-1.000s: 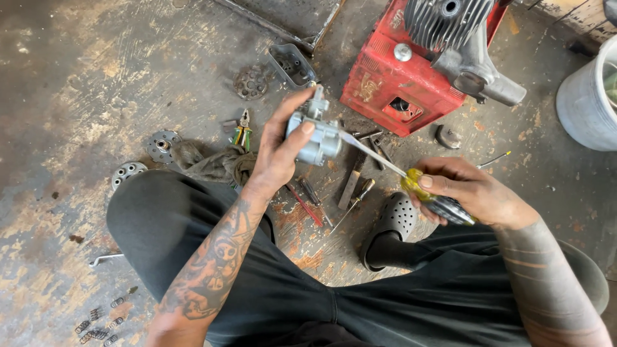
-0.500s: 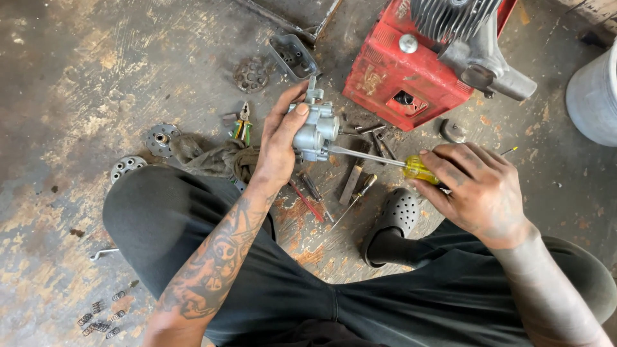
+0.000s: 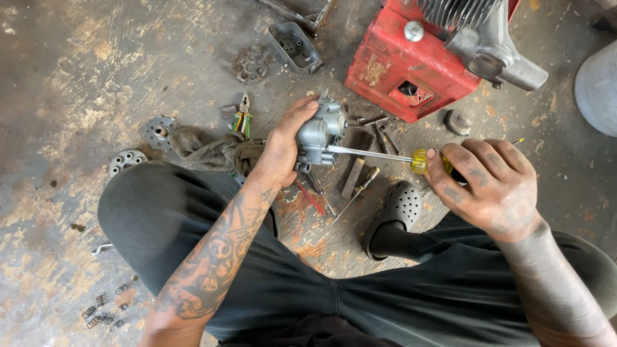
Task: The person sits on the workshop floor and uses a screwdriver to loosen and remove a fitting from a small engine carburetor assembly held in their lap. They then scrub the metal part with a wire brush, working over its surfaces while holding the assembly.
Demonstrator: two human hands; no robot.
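Sprawling across the whole view is a stained concrete floor [image 3: 77, 77], with the person seated on it in dark trousers. At one o'clock lies a red engine housing [image 3: 398, 61] with grey cooling fins and a metal exhaust stub on its far side. At three o'clock the edge of a pale bucket [image 3: 598, 87] shows. Near the centre right, a black perforated clog [image 3: 402, 205] rests on the floor. A dirty rag [image 3: 215, 151] lies bunched at nine o'clock from the centre, with two round metal discs [image 3: 160, 132] just beyond it.

The left hand [image 3: 283, 151] has its grip closed around a small grey carburetor [image 3: 321, 132], held up off the floor at the centre, just below the engine housing. The right hand [image 3: 491, 183] has its grip wrapped around the yellow handle of a screwdriver [image 3: 376, 154], whose shaft runs toward nine o'clock and meets the carburetor's side.

Beneath the carburetor, loose tools [image 3: 353, 177] lie scattered. At twelve o'clock sit a grey metal cover [image 3: 294, 46] and a perforated round plate [image 3: 249, 64]. Green-handled pliers [image 3: 242, 119] lie near the rag. Small springs [image 3: 103, 311] cluster at seven o'clock.
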